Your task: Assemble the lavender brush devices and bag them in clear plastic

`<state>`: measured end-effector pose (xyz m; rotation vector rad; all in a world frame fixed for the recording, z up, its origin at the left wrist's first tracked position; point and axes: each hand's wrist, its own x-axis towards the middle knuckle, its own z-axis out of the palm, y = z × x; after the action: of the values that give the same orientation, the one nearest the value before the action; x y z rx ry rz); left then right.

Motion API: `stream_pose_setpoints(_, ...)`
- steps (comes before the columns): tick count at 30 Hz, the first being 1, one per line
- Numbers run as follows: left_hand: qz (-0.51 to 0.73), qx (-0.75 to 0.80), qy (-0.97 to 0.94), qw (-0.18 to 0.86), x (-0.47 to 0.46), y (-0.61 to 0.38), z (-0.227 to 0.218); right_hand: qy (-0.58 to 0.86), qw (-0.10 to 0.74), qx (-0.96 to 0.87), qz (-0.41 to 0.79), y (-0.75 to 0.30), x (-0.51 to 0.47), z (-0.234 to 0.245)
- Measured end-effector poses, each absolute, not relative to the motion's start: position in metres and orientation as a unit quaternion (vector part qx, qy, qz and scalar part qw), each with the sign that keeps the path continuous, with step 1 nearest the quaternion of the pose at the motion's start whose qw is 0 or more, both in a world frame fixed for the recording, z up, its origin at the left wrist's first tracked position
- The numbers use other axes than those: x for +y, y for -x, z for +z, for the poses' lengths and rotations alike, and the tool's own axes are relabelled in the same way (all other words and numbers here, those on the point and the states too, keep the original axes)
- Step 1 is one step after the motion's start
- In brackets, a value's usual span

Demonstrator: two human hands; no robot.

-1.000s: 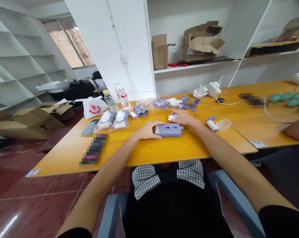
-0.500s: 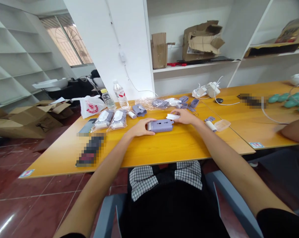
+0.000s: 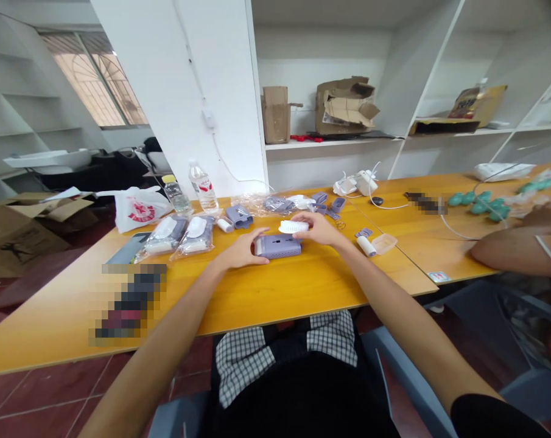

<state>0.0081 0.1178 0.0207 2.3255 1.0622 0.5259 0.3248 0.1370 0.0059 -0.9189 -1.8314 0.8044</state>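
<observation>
A lavender plastic case (image 3: pixel 280 246) with perforated sides and two dark slots on top lies on the yellow table. My left hand (image 3: pixel 246 249) is closed around its left end, thumb on the near side. In the fingers of my right hand (image 3: pixel 319 229) is a white ribbed piece (image 3: pixel 293 227), like a small brush head, held just above the case's far edge. Whether the piece touches the case, I cannot tell. Behind it are a lavender housing (image 3: pixel 239 216) and a white roller (image 3: pixel 224 225).
Two bagged lavender-and-white units (image 3: pixel 193 237) lie left, near two bottles (image 3: pixel 204 188) and a white plastic bag (image 3: pixel 139 210). Right of my hand are another white roller (image 3: pixel 366 246) and a clear tray (image 3: pixel 385 244). Another person's arm (image 3: pixel 508 249) rests at far right.
The head view has turned to the right. My right hand has brought the white ribbed piece leftward, from the case's right end to above its middle. My left hand keeps its grip.
</observation>
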Motion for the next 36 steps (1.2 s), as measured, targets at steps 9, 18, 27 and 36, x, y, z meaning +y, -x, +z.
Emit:
stream_pose_setpoints(9,0.202,0.384,-0.861,0.266,0.117,-0.009,0.018,0.404,0.420,-0.756,0.298,-0.319,0.131,-0.001)
stream_pose_setpoints(18,0.191,0.397,-0.859,0.259,0.116,-0.010,0.017,0.386,0.392,-0.777,0.304,-0.318,0.126,0.002)
stream_pose_setpoints(27,0.246,0.380,-0.829,0.328,0.119,-0.010,0.008,0.397,0.451,-0.748,0.283,-0.313,0.131,-0.003)
stream_pose_setpoints(36,0.230,0.377,-0.827,0.349,0.115,-0.011,0.013,0.398,0.445,-0.720,0.354,-0.313,0.132,-0.005)
